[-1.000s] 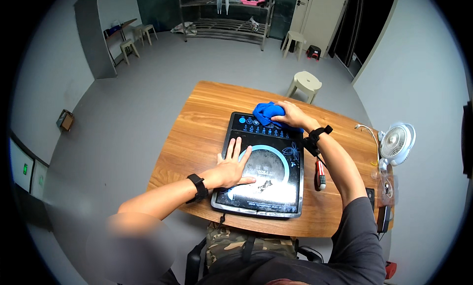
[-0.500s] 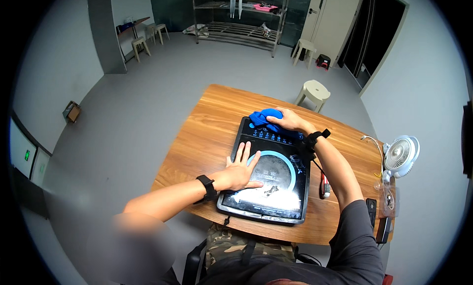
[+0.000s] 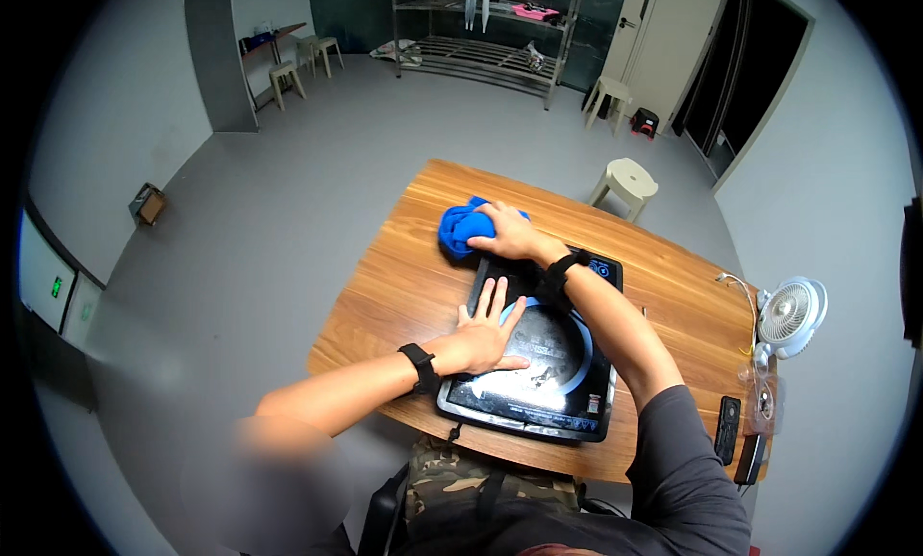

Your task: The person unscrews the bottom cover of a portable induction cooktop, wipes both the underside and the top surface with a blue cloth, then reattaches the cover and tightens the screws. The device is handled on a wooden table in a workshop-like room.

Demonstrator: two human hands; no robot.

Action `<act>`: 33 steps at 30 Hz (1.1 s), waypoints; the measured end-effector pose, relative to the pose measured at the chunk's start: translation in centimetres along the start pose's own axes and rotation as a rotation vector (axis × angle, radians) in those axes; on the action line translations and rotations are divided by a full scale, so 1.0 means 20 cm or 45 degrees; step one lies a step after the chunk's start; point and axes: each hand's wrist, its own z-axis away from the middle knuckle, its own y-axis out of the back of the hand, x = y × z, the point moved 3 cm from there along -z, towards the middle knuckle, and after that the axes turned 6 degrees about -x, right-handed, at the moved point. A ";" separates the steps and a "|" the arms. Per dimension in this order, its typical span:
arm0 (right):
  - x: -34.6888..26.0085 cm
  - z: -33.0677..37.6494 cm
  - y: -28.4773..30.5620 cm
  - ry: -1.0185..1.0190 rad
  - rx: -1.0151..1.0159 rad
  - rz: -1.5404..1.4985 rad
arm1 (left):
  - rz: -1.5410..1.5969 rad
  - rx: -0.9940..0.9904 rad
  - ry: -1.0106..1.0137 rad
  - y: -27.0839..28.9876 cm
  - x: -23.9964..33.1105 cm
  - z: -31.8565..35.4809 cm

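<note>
A black induction cooktop (image 3: pixel 524 417) with a light blue ring lies on the wooden table (image 3: pixel 375 296) in front of me. Spread flat on its glass, my left hand (image 3: pixel 484 342) rests at the ring's left side. My right hand (image 3: pixel 514 234) is closed on a bunched blue cloth (image 3: pixel 468 229) at the cooktop's far left corner, the cloth reaching past the edge over the table. My right forearm crosses above the cooktop's right side and hides part of the control strip.
At the table's right edge stand a small white fan (image 3: pixel 790 311), a black remote-like object (image 3: pixel 729 426) and a clear plastic box (image 3: pixel 766 404). A beige stool (image 3: pixel 630 181) stands beyond the table. Farther back is a metal rack (image 3: pixel 481 61).
My right hand has slid the blue cloth leftward along the cooktop's far end, past its left corner. My left hand stays flat on the glass. The view has shifted slightly.
</note>
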 end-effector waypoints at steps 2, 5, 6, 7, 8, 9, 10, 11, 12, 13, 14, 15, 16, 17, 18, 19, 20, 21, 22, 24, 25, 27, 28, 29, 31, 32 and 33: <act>-0.09 0.02 -0.02 -0.001 -0.068 0.061 | 0.013 0.008 0.003 -0.01 -0.01 0.00; -0.14 0.08 0.01 0.041 -0.133 0.102 | 0.010 0.022 -0.004 -0.01 -0.01 0.01; -0.17 0.10 0.02 0.067 -0.154 0.106 | 0.005 0.004 0.003 0.00 -0.01 0.01; -0.23 0.14 0.05 0.012 -0.223 0.119 | 0.000 -0.015 0.010 0.01 0.00 0.02; -0.24 0.15 0.03 0.070 -0.263 0.113 | 0.020 -0.034 0.014 0.02 0.00 0.03; -0.27 0.17 0.04 0.127 -0.301 0.111 | 0.014 -0.019 0.011 0.02 0.00 0.03; -0.30 0.20 0.05 0.098 -0.375 0.112 | 0.009 -0.004 0.009 0.00 -0.01 0.01; -0.31 0.21 0.05 0.127 -0.429 0.101 | 0.003 0.010 0.007 -0.02 -0.02 0.00; -0.32 0.22 0.06 0.132 -0.427 0.064 | 0.020 0.019 -0.005 -0.02 -0.03 0.00; -0.33 0.24 0.08 0.137 -0.425 0.026 | 0.022 0.021 -0.007 -0.02 -0.03 0.00; -0.32 0.26 0.10 0.112 -0.399 -0.009 | 0.024 0.022 -0.009 -0.02 -0.03 -0.01; -0.32 0.30 0.13 0.092 -0.376 -0.048 | 0.028 0.020 -0.006 -0.01 -0.03 0.00; -0.32 0.33 0.15 0.072 -0.352 -0.087 | 0.040 0.019 -0.014 -0.01 -0.03 0.00; -0.31 0.37 0.16 0.049 -0.321 -0.059 | 0.035 -0.001 -0.003 -0.01 -0.03 0.00; -0.29 0.42 0.16 0.028 -0.293 -0.033 | 0.033 -0.025 0.011 0.00 -0.02 -0.01; -0.27 0.46 0.16 0.005 -0.266 -0.007 | 0.031 -0.048 0.024 0.00 -0.02 -0.01; -0.25 0.51 0.17 -0.048 -0.258 0.035 | -0.028 -0.073 0.050 0.00 -0.02 0.00; -0.23 0.56 0.17 -0.094 -0.259 0.085 | -0.026 -0.073 0.044 0.01 -0.02 0.00; -0.21 0.62 0.17 -0.139 -0.260 0.136 | -0.035 -0.088 0.060 0.01 -0.01 0.00; -0.18 0.73 0.17 -0.241 -0.297 0.212 | -0.026 -0.097 0.083 0.00 -0.03 -0.01; -0.18 0.77 0.17 -0.296 -0.341 0.226 | 0.008 -0.050 0.069 -0.01 -0.04 -0.01; -0.11 0.84 0.12 -0.314 -0.399 0.323 | 0.031 0.004 0.046 -0.02 -0.04 -0.01; -0.09 0.86 0.10 -0.295 -0.401 0.367 | 0.041 0.003 0.029 -0.02 -0.04 -0.01; -0.06 0.88 0.09 -0.300 -0.383 0.368 | 0.051 0.003 0.013 -0.01 -0.05 -0.02; -0.08 0.88 0.07 -0.303 -0.362 0.358 | 0.070 0.026 -0.013 0.00 -0.06 0.00; -0.08 0.88 0.07 -0.322 -0.372 0.363 | 0.079 0.055 -0.046 0.02 -0.06 0.01; -0.08 0.88 0.06 -0.315 -0.342 0.355 | 0.087 0.085 -0.072 0.05 -0.08 0.03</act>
